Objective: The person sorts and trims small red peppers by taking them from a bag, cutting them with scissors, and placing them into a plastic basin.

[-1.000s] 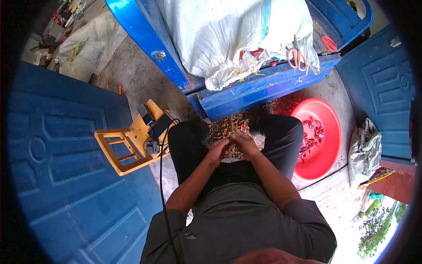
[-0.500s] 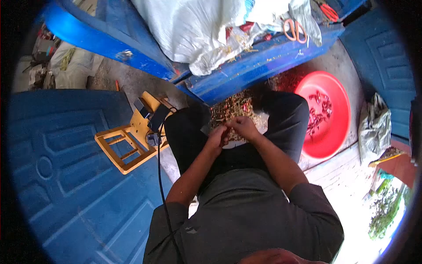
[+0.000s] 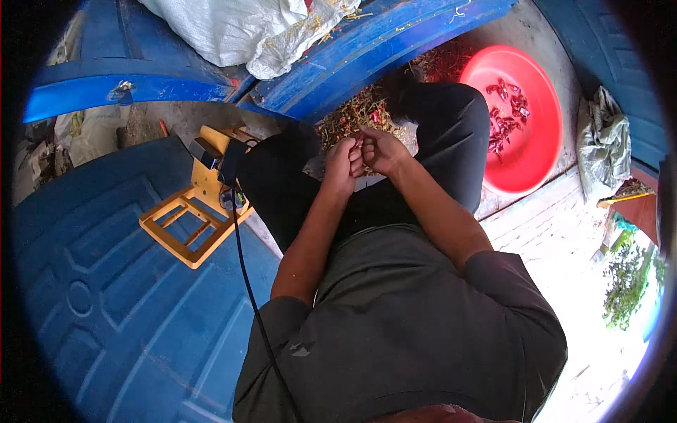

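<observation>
My left hand (image 3: 342,161) and my right hand (image 3: 384,151) meet between my knees, fingertips touching. Both are closed, with the fingers curled in. A small reddish bit shows between them, too small to name. Just beyond lies a heap of straw-coloured stems and red scraps (image 3: 352,116) on the ground between my legs. To the right stands a red plastic basin (image 3: 539,166), holding several dark red, shrivelled pieces (image 3: 502,130) that look like dried chillies.
A blue table edge (image 3: 381,60) runs across the front, with a white woven sack (image 3: 226,32) on it. A yellow wooden stand (image 3: 190,225) with a black cable is at my left by a blue panelled door (image 3: 106,268). A grey sack (image 3: 603,144) lies beyond the basin.
The view has shifted, so the table, sack and stand sit further left and higher, and the scissors have left the frame. My hands stay together, with the right fingers more curled.
</observation>
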### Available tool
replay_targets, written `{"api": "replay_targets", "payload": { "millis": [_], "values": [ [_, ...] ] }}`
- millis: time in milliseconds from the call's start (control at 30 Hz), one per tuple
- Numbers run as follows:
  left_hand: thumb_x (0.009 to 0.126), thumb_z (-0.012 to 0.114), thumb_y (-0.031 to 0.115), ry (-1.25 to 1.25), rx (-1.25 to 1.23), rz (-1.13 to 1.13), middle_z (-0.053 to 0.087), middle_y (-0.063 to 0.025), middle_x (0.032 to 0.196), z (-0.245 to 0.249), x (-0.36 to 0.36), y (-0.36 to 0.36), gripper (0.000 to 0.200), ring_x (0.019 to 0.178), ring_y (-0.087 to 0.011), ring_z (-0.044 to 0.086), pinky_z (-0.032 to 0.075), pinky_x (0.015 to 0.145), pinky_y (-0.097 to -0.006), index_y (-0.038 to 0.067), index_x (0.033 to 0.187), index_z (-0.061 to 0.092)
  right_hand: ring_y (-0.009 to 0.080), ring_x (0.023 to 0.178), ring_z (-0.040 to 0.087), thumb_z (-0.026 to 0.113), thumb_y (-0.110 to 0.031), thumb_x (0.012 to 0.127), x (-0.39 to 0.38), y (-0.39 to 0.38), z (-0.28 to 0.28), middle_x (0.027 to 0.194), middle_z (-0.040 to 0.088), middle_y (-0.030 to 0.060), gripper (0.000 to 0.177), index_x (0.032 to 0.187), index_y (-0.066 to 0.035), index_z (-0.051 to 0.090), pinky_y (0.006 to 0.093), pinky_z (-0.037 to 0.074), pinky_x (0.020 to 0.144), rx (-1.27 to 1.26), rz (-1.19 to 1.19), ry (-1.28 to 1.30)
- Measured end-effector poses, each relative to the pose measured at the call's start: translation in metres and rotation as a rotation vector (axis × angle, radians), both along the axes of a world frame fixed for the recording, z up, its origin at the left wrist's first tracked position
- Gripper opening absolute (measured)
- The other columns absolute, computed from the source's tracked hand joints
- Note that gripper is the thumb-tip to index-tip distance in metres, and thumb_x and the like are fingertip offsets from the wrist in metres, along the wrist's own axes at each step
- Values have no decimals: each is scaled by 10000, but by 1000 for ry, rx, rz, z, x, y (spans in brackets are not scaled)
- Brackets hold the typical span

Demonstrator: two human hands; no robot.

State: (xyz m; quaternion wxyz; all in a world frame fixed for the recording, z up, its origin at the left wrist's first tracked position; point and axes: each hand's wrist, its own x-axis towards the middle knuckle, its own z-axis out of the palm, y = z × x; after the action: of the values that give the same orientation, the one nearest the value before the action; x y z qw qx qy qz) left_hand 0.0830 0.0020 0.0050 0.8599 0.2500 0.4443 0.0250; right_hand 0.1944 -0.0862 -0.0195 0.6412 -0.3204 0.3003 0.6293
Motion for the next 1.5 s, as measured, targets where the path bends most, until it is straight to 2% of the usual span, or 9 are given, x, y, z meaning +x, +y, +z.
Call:
{"api": "replay_targets", "payload": {
  "millis": [133, 333, 500, 1067, 1200, 1267, 1333, 1433, 1500],
  "values": [
    [948, 545, 260, 22, 27, -10, 395, 75, 598, 3, -1, -2, 167, 476, -64, 339, 245, 434, -240, 102, 907, 583, 44, 462, 324, 546, -235, 1019, -3, 4, 0, 595, 390, -72, 257, 798, -105, 532, 192, 289, 398, 22, -65, 34],
    [930, 535, 235, 20, 11, -6, 376, 75, 576, -7, -4, -11, 140, 437, -52, 321, 242, 391, -225, 118, 858, 563, 44, 469, 347, 538, -224, 1019, -2, 2, -5, 623, 440, -58, 248, 803, -103, 534, 181, 302, 397, -110, -48, -47],
    [953, 540, 264, 10, 29, -37, 369, 74, 593, -8, -3, -9, 162, 465, -67, 331, 235, 417, -247, 112, 932, 590, 75, 501, 467, 512, -239, 1033, 2, -13, -47, 659, 529, -16, 241, 881, -62, 573, 227, 410, 452, 160, -119, 124],
    [951, 525, 231, -83, 56, -66, 387, 58, 589, -13, 0, -3, 163, 444, -75, 326, 251, 418, -255, 82, 931, 588, 96, 570, 483, 493, -221, 1043, 4, -14, -39, 716, 511, -19, 168, 940, -96, 539, 229, 451, 490, 238, -253, 113],
    [957, 492, 214, -117, -24, -40, 389, 50, 590, -14, -32, 12, 157, 442, -90, 338, 269, 415, -265, 86, 939, 581, 93, 562, 464, 580, -210, 995, 26, -24, -45, 698, 518, -28, 147, 885, -113, 595, 226, 434, 511, -149, -553, -51],
    [928, 507, 209, -10, 34, -25, 374, 47, 576, -4, -54, 19, 138, 427, -67, 322, 248, 386, -245, 95, 908, 583, 98, 638, 534, 624, -187, 956, 27, -29, -42, 745, 576, -15, 85, 895, -129, 608, 244, 473, 572, -190, -150, -572],
    [933, 498, 213, -35, 44, -7, 374, 50, 571, 2, -57, 18, 149, 433, -73, 331, 264, 396, -247, 96, 910, 586, 110, 758, 600, 630, -144, 920, 11, -27, -34, 865, 669, 21, 138, 1047, -98, 659, 259, 500, 635, -344, 40, -687],
    [969, 488, 224, -79, 30, -35, 381, 54, 597, 4, -51, 15, 170, 458, -86, 340, 290, 433, -261, 82, 964, 584, 158, 907, 650, 647, -173, 884, -5, -28, -58, 1147, 681, 88, 456, 1316, -35, 601, 283, 514, 670, -306, 455, -1371],
    [968, 490, 216, -94, 32, 19, 382, 56, 598, 0, -48, 13, 147, 474, -79, 345, 288, 443, -260, 94, 930, 564, 171, 903, 657, 669, -195, 878, -3, -29, -50, 1133, 683, 92, 434, 1276, -26, 625, 291, 522, 685, -202, 523, -1278]
  ]
}}
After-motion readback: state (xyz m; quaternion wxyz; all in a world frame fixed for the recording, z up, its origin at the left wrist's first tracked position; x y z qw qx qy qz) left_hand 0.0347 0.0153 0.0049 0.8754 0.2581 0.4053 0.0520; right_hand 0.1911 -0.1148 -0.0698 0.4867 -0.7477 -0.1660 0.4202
